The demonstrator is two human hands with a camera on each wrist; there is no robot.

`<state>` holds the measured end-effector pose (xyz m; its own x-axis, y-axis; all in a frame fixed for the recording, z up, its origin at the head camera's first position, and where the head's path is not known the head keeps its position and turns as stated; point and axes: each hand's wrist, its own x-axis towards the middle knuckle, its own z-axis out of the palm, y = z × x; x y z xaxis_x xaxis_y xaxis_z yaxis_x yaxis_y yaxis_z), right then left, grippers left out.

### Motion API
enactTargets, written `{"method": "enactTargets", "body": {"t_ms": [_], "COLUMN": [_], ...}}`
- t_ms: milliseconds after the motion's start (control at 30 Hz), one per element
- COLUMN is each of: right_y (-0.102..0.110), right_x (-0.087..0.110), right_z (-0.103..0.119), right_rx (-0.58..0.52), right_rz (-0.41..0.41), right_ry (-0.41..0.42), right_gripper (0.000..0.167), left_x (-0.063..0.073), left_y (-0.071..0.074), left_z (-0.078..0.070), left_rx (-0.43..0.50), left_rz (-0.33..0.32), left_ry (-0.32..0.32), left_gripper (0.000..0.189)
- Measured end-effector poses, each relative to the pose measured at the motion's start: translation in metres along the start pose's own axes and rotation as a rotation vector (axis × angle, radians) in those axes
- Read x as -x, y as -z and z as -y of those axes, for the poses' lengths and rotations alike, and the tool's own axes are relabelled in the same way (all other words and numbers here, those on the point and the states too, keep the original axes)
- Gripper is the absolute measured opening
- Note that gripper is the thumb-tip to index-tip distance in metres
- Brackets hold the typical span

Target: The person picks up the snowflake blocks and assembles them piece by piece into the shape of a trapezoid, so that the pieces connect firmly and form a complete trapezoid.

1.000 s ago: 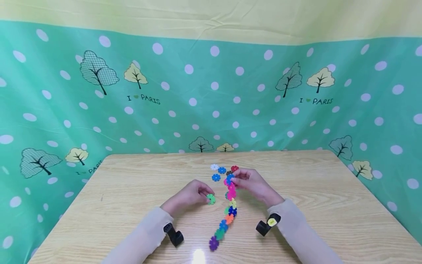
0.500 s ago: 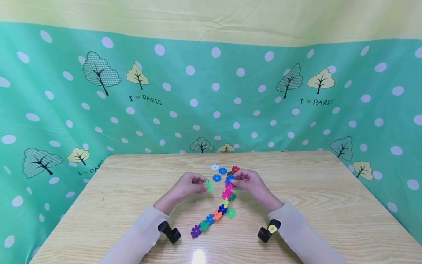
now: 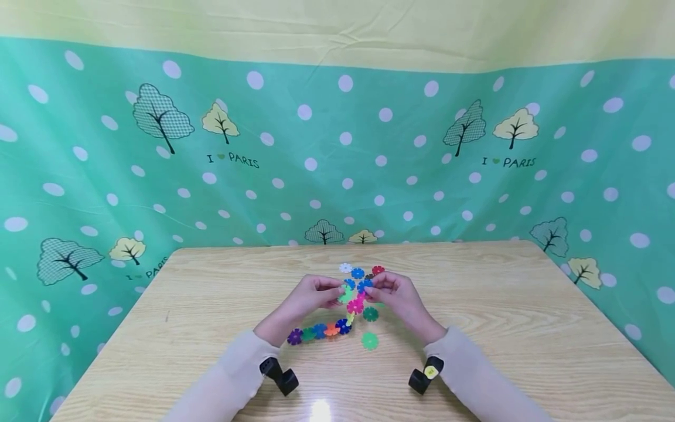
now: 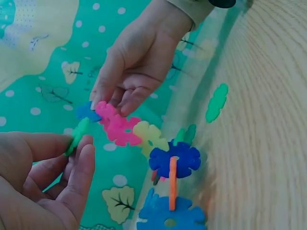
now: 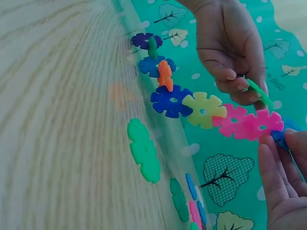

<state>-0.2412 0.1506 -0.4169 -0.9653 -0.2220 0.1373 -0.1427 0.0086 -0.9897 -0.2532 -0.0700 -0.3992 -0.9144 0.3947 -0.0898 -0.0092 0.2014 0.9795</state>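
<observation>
My left hand (image 3: 319, 291) pinches a light green notched snowflake disc (image 4: 78, 136) between thumb and fingers. A chain of interlocked snowflake discs hangs from my right hand (image 3: 395, 293), which pinches the blue end disc (image 3: 364, 286). From there run pink discs (image 5: 247, 122), a yellow disc (image 5: 204, 110), a dark blue disc (image 5: 171, 101), an orange disc (image 5: 165, 75), then blue, green and purple. The purple tail disc (image 3: 295, 336) lies toward my left forearm. In the head view the green disc is close beside the blue end; whether they touch, I cannot tell.
Loose discs lie on the wooden table (image 3: 211, 293): light green (image 3: 370, 340), dark green (image 3: 371, 314), blue (image 3: 357, 273), white (image 3: 345, 268) and red (image 3: 378, 270). Some are partly hidden behind the hands. A polka-dot curtain (image 3: 337, 146) hangs behind the table's back edge.
My left hand has risen, then moved right, bringing the green disc beside the chain's blue end. The chain's tail has swung left. My right hand has kept its pinch, almost in place.
</observation>
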Motion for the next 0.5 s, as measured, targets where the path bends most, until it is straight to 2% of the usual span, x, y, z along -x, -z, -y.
{"method": "enactTargets", "body": {"t_ms": [133, 300, 500], "right_y": [0.0003, 0.0018, 0.0022], "right_x": [0.0007, 0.0007, 0.0013], "right_z": [0.0003, -0.001, -0.0012], "right_rx": [0.02, 0.033, 0.063], "right_rz": [0.018, 0.037, 0.055], "right_ry": [0.028, 0.034, 0.028], "right_gripper": [0.02, 0.022, 0.01], "left_x": [-0.0018, -0.0025, -0.0046], "left_y": [-0.0038, -0.0072, -0.0095], "left_z": [0.0011, 0.0021, 0.0045], "left_rx": [0.03, 0.077, 0.103], "left_rz": [0.032, 0.029, 0.02], "left_ry": [0.008, 0.025, 0.031], "left_gripper": [0.028, 0.028, 0.027]}}
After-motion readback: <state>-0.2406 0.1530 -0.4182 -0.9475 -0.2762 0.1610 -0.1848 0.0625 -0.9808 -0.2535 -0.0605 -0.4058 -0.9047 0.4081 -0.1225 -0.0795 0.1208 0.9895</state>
